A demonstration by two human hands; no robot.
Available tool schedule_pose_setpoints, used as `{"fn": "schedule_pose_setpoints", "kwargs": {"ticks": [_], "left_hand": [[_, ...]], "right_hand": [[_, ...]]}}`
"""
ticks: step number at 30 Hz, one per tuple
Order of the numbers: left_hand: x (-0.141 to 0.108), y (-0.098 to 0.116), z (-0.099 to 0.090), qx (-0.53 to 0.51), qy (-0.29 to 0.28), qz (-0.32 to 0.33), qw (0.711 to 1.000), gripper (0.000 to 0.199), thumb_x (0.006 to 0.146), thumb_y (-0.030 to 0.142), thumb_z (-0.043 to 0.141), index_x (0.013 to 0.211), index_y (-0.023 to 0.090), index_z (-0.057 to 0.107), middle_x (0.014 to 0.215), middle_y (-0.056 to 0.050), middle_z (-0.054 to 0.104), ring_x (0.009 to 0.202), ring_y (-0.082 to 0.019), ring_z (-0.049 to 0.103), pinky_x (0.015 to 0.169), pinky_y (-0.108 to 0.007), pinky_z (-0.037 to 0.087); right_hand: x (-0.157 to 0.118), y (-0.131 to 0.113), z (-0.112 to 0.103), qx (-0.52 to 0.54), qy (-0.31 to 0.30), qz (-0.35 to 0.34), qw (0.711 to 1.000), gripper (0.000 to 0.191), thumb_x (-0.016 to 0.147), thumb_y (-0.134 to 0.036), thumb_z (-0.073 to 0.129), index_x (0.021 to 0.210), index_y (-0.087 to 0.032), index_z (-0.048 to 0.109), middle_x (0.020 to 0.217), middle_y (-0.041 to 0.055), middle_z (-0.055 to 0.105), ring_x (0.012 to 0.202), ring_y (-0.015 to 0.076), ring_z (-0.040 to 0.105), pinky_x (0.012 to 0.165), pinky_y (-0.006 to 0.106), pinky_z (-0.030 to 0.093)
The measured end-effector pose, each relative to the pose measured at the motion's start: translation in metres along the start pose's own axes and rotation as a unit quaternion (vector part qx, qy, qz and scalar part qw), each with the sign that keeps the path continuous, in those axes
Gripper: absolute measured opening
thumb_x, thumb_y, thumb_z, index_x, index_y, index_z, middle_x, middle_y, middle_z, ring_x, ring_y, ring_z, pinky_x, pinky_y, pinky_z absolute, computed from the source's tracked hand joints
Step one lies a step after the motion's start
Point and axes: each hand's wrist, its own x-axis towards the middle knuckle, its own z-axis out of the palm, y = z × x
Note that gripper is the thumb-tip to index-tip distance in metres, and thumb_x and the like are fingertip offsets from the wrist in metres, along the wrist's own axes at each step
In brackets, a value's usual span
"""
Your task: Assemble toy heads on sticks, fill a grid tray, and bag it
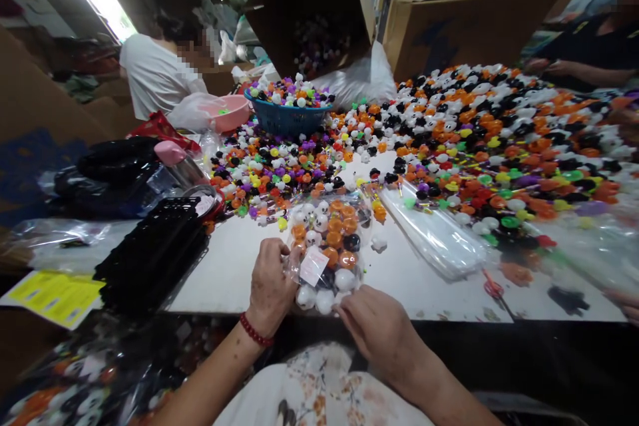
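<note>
A clear plastic bag (327, 246) full of white, orange and black Halloween figures lies at the table's front edge, with a small white label (314, 265) on its lower left part. My left hand (272, 276), with a red bead bracelet on the wrist, is closed on the bag's left side. At the bag's lower right corner, my right hand (377, 319) pinches the plastic between thumb and fingers. Just right of the bag, a loose white figure (379, 243) rests on the white tabletop (224, 279).
Piles of small figures (464, 113) spread behind, around a blue basket (289, 118). Flat clear bags (439, 233) and red scissors (494, 287) lie right, black netting (154, 253) left. One person (154, 73) sits back left, another (589, 46) at right.
</note>
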Motion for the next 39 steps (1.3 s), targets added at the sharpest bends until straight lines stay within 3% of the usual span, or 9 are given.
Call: {"fn": "schedule_pose_setpoints", "kwargs": {"ticks": [4,8,15,26,31,39], "left_hand": [[-0.017,-0.011,-0.007,0.006,0.001,0.016,1.000,0.003,0.094,0.023,0.051,0.094,0.020,0.050,0.087,-0.003,0.053,0.076,-0.016,0.054,0.068,-0.030,0.047],[-0.036,-0.023,-0.018,0.013,-0.010,0.033,0.999,0.007,0.093,0.018,0.054,0.099,0.020,0.050,0.087,-0.002,0.054,0.074,-0.014,0.054,0.068,-0.027,0.048],[-0.059,-0.040,-0.035,0.001,-0.091,0.083,0.992,0.009,0.091,0.013,0.054,0.095,0.019,0.051,0.076,0.001,0.055,0.063,-0.011,0.054,0.060,-0.023,0.044],[-0.059,-0.048,-0.043,-0.065,-0.169,0.203,0.962,0.019,0.088,0.005,0.052,0.076,0.018,0.046,0.063,0.000,0.048,0.059,-0.012,0.045,0.057,-0.026,0.034],[-0.056,-0.053,-0.041,-0.077,-0.205,0.236,0.947,0.026,0.090,0.007,0.053,0.071,0.020,0.041,0.059,0.002,0.043,0.056,-0.012,0.040,0.055,-0.029,0.026],[-0.054,-0.063,-0.038,-0.074,-0.265,0.244,0.930,0.027,0.096,0.016,0.050,0.071,0.020,0.040,0.060,0.002,0.045,0.055,-0.012,0.041,0.055,-0.028,0.028]], "right_hand": [[-0.006,0.001,-0.005,0.002,-0.005,0.008,1.000,0.021,0.097,-0.011,0.050,0.077,-0.019,0.052,0.067,0.0014,0.052,0.063,0.0156,0.047,0.060,0.030,0.032],[-0.010,0.001,-0.013,0.001,-0.007,0.005,1.000,0.021,0.096,-0.009,0.050,0.078,-0.018,0.052,0.066,0.0012,0.051,0.062,0.0154,0.045,0.058,0.030,0.033],[-0.015,0.004,-0.019,0.024,-0.038,0.012,0.999,0.016,0.095,-0.007,0.051,0.085,-0.018,0.055,0.068,0.0018,0.053,0.063,0.0152,0.046,0.058,0.029,0.034],[-0.026,0.017,-0.022,0.059,-0.061,0.015,0.996,0.014,0.092,-0.004,0.053,0.085,-0.016,0.054,0.069,0.0027,0.056,0.063,0.0144,0.048,0.057,0.027,0.036],[-0.037,0.025,-0.021,0.055,-0.074,0.034,0.995,0.016,0.095,-0.011,0.054,0.081,-0.018,0.051,0.066,0.0006,0.054,0.059,0.0126,0.049,0.054,0.025,0.035],[-0.046,0.036,-0.014,0.037,-0.122,0.069,0.989,0.023,0.101,-0.030,0.049,0.081,-0.022,0.044,0.066,-0.0024,0.054,0.054,0.0104,0.050,0.050,0.022,0.035]]}}
